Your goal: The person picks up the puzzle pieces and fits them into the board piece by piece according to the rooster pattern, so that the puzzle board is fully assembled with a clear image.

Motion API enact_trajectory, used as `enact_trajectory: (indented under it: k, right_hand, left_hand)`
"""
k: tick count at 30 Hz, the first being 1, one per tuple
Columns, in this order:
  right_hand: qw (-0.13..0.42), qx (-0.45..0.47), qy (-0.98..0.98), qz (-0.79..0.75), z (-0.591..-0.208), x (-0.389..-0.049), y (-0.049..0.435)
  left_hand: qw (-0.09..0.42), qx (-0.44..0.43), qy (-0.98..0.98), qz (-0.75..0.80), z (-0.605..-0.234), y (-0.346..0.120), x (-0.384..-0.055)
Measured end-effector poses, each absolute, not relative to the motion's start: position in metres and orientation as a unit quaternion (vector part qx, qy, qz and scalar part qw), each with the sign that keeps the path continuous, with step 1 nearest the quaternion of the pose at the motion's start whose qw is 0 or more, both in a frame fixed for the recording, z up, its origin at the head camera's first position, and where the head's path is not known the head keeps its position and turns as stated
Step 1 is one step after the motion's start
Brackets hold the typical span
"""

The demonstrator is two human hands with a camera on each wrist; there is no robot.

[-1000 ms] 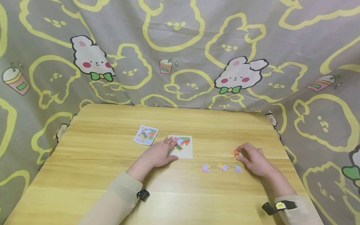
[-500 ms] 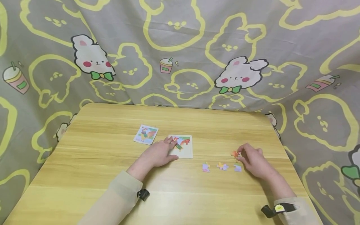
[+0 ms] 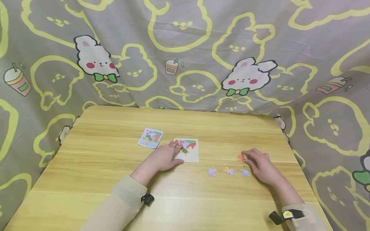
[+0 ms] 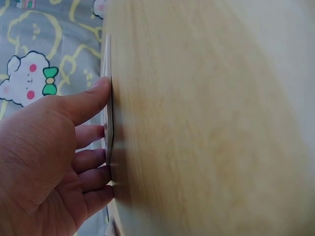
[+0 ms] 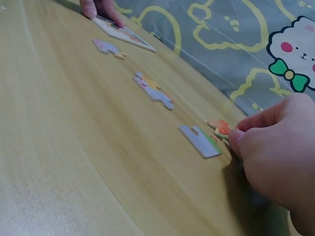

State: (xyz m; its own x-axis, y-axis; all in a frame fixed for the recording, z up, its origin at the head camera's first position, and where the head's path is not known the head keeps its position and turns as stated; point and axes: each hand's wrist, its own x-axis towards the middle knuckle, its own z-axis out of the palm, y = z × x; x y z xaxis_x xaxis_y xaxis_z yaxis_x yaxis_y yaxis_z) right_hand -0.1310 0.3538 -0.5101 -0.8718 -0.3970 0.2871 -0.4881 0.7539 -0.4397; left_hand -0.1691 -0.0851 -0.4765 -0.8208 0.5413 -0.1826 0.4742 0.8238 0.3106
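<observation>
My left hand rests on the left side of a pale puzzle board, its fingertips on the partly filled picture and its thumb at the near edge. In the left wrist view the thumb and fingers touch the board's rim. On the right, my right hand pinches an orange puzzle piece between thumb and fingers, at or just above the tabletop. Part of that piece is hidden by the fingertips in the right wrist view. Nearer me lie three loose pieces: a lilac one, a yellow-and-lilac one and a lilac-and-green one.
A picture card lies left of the board, showing a similar colourful picture. The wooden table ends at the back against a grey patterned curtain, which also hangs at both sides.
The orange piece has turned slightly in my right hand's fingers, which have shifted a little. My left hand stays in place on the board.
</observation>
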Motion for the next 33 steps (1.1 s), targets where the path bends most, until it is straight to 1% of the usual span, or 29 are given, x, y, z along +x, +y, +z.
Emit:
enact_trajectory:
  k: [12, 15, 25, 33]
  right_hand:
    - [0.115, 0.241, -0.919, 0.291, -0.506, -0.139, 0.347]
    - [0.113, 0.244, -0.916, 0.297, -0.500, -0.143, 0.339]
    - [0.078, 0.279, -0.903, 0.317, -0.486, -0.158, 0.308]
    - [0.083, 0.303, -0.895, 0.316, -0.482, -0.167, 0.284]
  left_hand:
    - [0.135, 0.268, 0.945, 0.129, -0.475, -0.087, -0.168]
    - [0.135, 0.267, 0.945, 0.131, -0.476, -0.087, -0.167]
    - [0.131, 0.267, 0.945, 0.137, -0.478, -0.090, -0.166]
    - [0.130, 0.272, 0.942, 0.147, -0.475, -0.088, -0.167]
